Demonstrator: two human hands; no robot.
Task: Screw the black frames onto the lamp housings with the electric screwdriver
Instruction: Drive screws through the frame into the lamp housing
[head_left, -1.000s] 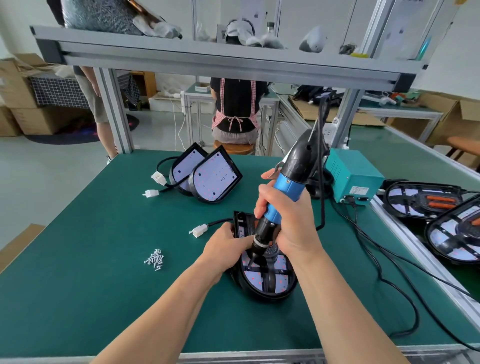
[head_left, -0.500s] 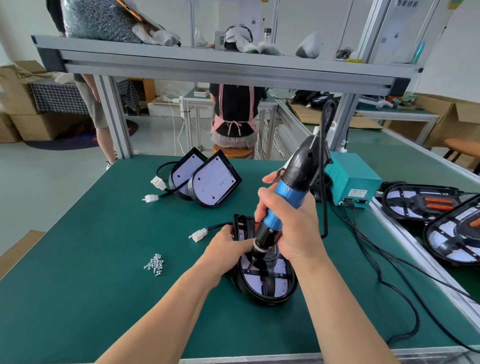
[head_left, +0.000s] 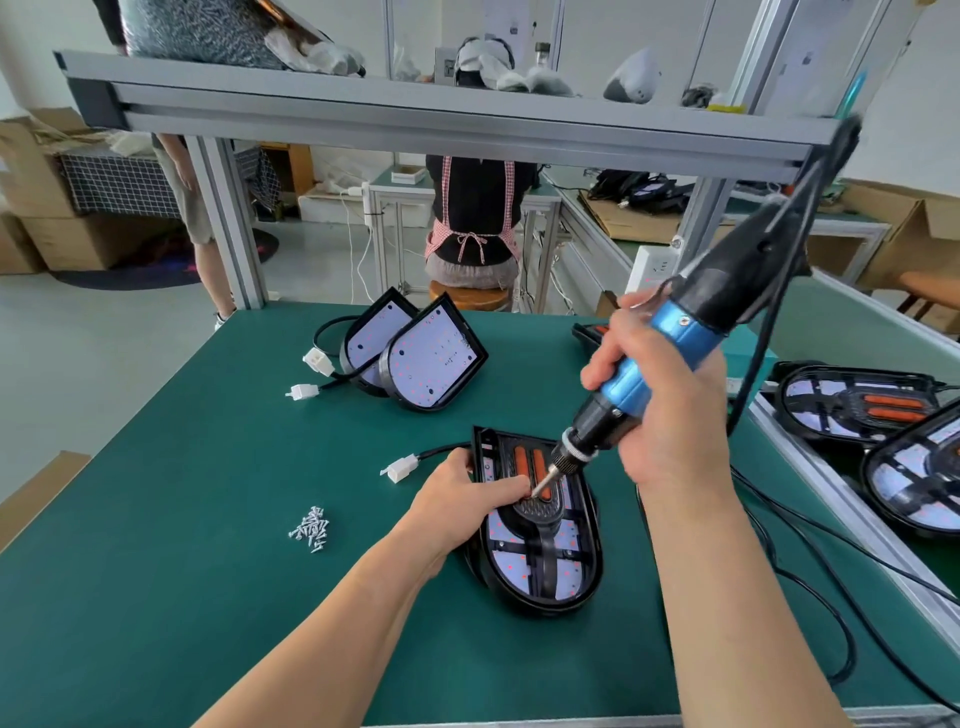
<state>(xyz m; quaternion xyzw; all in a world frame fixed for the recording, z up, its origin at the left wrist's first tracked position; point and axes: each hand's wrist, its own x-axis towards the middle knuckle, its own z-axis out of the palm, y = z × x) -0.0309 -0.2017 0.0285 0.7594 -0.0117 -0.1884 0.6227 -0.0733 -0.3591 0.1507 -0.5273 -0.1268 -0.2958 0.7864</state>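
Currently mid-batch. The right hand (head_left: 670, 415) is clamped round the blue grip of the electric screwdriver (head_left: 675, 343), with the bit tilted down onto the black frame (head_left: 543, 561) seated on the lamp housing (head_left: 524, 605) directly below both hands. The left hand (head_left: 462, 499) grips that housing's edge, fingertips (head_left: 514, 486) at the bit tip; cannot tell whether they pinch a screw. Judgement: this unit is being fastened and is unfinished. Two bare housings (head_left: 431, 358) beyond the left hand await frames. Framed units (head_left: 857, 400) lie right of the right hand. Loose screws (head_left: 310, 529) lie left of the left hand. No brand or label is legible; posted sheets too blurred.
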